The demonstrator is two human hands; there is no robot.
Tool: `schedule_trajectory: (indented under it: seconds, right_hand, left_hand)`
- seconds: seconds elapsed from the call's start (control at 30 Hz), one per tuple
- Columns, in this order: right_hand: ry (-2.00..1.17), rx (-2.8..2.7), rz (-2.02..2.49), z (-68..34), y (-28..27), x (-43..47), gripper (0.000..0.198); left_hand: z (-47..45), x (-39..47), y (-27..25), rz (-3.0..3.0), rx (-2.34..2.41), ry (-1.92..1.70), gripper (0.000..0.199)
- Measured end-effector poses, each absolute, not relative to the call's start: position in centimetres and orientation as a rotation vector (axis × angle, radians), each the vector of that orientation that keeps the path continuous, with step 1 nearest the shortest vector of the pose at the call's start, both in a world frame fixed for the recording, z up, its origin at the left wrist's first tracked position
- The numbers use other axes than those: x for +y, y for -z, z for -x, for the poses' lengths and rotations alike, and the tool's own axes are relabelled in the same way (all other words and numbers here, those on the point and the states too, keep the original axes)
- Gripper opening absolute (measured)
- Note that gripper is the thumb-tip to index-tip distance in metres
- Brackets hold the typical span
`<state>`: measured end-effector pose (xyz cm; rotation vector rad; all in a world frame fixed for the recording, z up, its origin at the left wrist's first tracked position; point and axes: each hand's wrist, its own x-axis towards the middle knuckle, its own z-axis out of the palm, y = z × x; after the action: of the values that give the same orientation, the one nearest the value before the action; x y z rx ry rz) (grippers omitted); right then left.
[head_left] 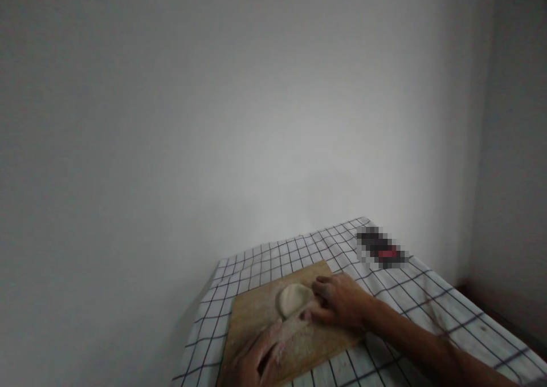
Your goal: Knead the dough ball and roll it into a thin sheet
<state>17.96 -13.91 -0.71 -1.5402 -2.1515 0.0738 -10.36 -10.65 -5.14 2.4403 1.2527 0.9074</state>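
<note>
A pale round of dough [293, 299] lies on a wooden board [252, 310] dusted with flour. My right hand [339, 300] is at the dough's right edge, its fingers curled in and the thumb pointing left; what they grip, if anything, is hidden. Near the dough's lower edge, my left hand [260, 357] rests low over the board with fingers stretched forward and a gap beside the thumb. Between the two hands runs a pale, blurred strip; I cannot tell whether it is flour or a thin stick.
Under the board is a white tablecloth [265, 267] with dark grid lines. A pixelated dark and red item [382, 249] lies at the table's far right. A plain wall [273, 119] rises behind the table, and another wall stands at the right.
</note>
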Motion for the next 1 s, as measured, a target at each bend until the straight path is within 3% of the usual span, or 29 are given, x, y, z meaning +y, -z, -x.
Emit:
schedule_trajectory:
  seconds: [0.27, 0.4, 0.6, 0.77, 1.0]
  right_hand:
    - [-0.098, -1.943, 1.732, -16.8, 2.5, -17.4, 0.042]
    - [-0.080, -1.883, 1.886, -15.7, 2.6, -16.4, 0.046]
    - [0.148, -1.898, 1.755, -15.0, 2.2, -15.6, 0.035]
    - [0.071, -1.885, 1.697, -14.5, 1.8, -15.5, 0.025]
    - [0.023, -1.852, 1.602, -13.2, 3.6, -17.6, 0.035]
  left_hand:
    - [9.9, -7.2, 0.1, -2.567, 1.101, -0.808, 0.027]
    - [7.6, -4.2, -1.9, -2.655, 1.029, -0.641, 0.033]
    - [7.3, 0.2, 1.0, -3.026, 1.008, -0.502, 0.044]
    - [8.8, 0.7, 3.1, -3.113, 0.930, -0.527, 0.044]
    - [11.7, -4.2, 3.8, -2.962, 1.151, -0.692, 0.046]
